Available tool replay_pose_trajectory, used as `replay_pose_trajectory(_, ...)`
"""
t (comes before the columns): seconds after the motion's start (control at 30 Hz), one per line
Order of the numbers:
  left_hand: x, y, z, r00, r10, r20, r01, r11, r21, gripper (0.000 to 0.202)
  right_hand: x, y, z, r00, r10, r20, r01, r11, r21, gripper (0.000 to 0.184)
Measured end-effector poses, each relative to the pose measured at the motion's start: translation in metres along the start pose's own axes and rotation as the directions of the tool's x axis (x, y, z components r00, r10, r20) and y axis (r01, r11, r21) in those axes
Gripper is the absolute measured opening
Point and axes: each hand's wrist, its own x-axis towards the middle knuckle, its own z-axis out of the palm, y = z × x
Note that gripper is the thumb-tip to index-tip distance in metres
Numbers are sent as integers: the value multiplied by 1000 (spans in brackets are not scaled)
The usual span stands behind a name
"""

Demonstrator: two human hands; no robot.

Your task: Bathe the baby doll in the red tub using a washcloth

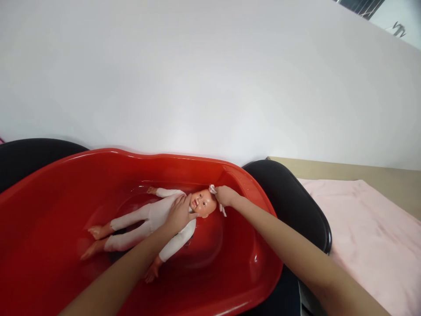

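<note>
A baby doll (161, 213) with a white cloth body lies face up in a red baby bath (250, 289). Its head points right and its bare feet point left. My left hand (179, 215) grips the doll at the upper chest and neck, fingers across the chest and thumb by the neck. At the top of the doll's head, my right hand (226, 196) is closed on a small white cloth (212, 189). Part of that cloth hangs below the fingers; the rest is hidden in them. The bath appears to hold shallow water around the doll.
Black chair seats show at the left (36, 151) and under the bath's right end (296, 197). A pink cloth (371, 237) covers a wooden surface (342, 173) at the right. Behind the bath rises a white wall (197, 79).
</note>
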Motion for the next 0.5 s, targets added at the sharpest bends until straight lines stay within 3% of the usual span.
replay_pose_trajectory(0.07,0,0,1,1000,3,-2,-3,1000,-6,80,-1,-3,4,998,9,58,-5,998,-58,17)
replay_pose_trajectory(0.13,0,0,1,1000,15,-7,-15,1000,-12,78,-2,-4,7,997,21,74,-13,994,-105,20)
replay_pose_trajectory(0.3,-1,2,-1,999,-12,-31,11,1000,-25,75,-5,-7,8,999,5,-44,-11,991,-136,39)
replay_pose_trajectory(0.5,-1,1,-2,1000,4,3,-4,1000,-9,77,-10,-6,11,997,-33,70,45,984,-174,21)
